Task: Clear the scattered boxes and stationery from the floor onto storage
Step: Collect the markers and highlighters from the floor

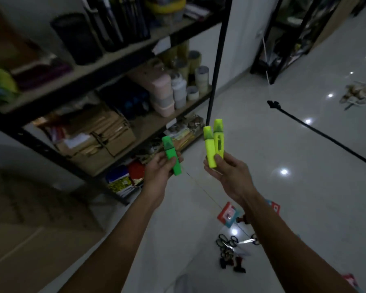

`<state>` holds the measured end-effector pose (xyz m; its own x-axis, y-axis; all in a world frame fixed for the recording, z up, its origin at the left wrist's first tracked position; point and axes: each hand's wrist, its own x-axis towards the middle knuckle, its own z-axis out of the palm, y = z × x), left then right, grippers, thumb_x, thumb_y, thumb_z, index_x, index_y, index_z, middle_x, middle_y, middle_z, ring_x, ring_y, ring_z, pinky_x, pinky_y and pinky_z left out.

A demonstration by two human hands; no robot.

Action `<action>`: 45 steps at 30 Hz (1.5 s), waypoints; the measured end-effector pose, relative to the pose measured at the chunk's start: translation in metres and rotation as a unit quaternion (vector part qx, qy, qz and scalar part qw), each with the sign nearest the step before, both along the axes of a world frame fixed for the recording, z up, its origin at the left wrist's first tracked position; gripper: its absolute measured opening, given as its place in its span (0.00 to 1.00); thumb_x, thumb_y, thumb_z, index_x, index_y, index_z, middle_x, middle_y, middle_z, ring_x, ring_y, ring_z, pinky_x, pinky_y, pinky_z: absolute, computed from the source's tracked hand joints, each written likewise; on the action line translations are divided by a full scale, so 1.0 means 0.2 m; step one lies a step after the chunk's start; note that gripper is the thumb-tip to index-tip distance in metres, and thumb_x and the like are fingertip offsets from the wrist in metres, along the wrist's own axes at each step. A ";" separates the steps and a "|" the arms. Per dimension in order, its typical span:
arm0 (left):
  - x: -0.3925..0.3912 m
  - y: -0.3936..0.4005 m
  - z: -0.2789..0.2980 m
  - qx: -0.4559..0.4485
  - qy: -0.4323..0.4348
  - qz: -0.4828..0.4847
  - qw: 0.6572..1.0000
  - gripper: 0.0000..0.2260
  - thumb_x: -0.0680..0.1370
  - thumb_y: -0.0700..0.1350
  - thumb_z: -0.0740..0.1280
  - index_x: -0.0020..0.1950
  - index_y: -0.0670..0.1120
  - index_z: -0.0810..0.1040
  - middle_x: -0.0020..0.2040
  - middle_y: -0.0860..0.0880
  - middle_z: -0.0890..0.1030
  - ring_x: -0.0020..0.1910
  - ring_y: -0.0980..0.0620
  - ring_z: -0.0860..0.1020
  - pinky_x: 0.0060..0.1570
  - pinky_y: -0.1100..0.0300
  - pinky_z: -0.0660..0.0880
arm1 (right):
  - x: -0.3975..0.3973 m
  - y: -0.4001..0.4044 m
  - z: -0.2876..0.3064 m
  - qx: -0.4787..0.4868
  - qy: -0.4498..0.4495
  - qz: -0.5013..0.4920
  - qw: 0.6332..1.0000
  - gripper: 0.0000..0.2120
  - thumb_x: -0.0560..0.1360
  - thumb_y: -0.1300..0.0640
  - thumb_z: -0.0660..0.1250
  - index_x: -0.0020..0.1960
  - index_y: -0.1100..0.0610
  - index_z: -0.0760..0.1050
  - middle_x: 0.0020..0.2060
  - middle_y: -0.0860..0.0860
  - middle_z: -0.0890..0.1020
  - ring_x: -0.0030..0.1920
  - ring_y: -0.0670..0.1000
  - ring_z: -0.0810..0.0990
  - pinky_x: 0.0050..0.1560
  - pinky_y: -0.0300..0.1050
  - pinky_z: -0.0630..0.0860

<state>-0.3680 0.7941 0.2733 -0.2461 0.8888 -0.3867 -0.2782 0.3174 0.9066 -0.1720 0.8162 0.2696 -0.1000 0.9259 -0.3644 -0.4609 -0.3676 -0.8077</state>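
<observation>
The right hand (226, 172) pinches two yellow highlighters (215, 144) loosely, so one could slip out. The left hand (159, 170) grips a green highlighter (172, 156) near the crowded shelf (123, 58).

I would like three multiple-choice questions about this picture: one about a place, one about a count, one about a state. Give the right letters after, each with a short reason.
1. Where do the black-handled scissors lie?
A. on the pale tiled floor
B. on the top shelf
C. in the left hand

2. How many yellow plastic highlighter pens does the right hand hold?
A. none
B. two
C. four

3. In what state is the green plastic highlighter pen?
A. lying uncapped on the floor
B. standing on a shelf
C. capped, gripped by the left hand

Answers: 1 A, they rest on the floor below the forearms. 2 B, two yellow pens stand side by side in its fingers. 3 C, its cap is on and fingers curl round its body.
</observation>
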 end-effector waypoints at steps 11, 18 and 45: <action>-0.45 0.10 0.55 0.067 0.107 0.053 0.991 0.12 0.79 0.41 0.70 0.62 0.48 0.78 0.53 0.52 0.84 0.46 0.58 0.84 0.41 0.65 0.80 | -0.37 0.32 0.52 0.062 -0.036 0.102 0.992 0.08 0.82 0.62 0.63 0.58 0.62 0.79 0.41 0.52 0.84 0.37 0.47 0.82 0.39 0.40 0.79; -0.73 0.45 0.82 0.144 0.219 0.085 0.961 0.12 0.79 0.38 0.70 0.62 0.47 0.78 0.53 0.52 0.82 0.50 0.57 0.82 0.44 0.67 0.78 | -0.57 0.73 0.66 0.117 -0.041 0.146 0.982 0.10 0.81 0.63 0.63 0.59 0.64 0.78 0.42 0.54 0.83 0.37 0.48 0.82 0.34 0.39 0.77; -1.58 1.32 1.07 0.141 0.382 0.112 0.906 0.11 0.75 0.38 0.73 0.51 0.52 0.77 0.48 0.52 0.81 0.53 0.50 0.81 0.52 0.59 0.78 | -1.75 1.42 1.15 0.224 -0.084 0.207 0.949 0.05 0.78 0.66 0.68 0.53 0.62 0.81 0.43 0.53 0.85 0.41 0.47 0.85 0.39 0.44 0.84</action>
<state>-0.6834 1.0590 0.4874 -0.5321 0.8208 0.2076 0.4368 0.0560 0.8978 -0.5213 1.1004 0.4995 -0.4635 0.8860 0.0129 -0.2038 -0.0925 -0.9746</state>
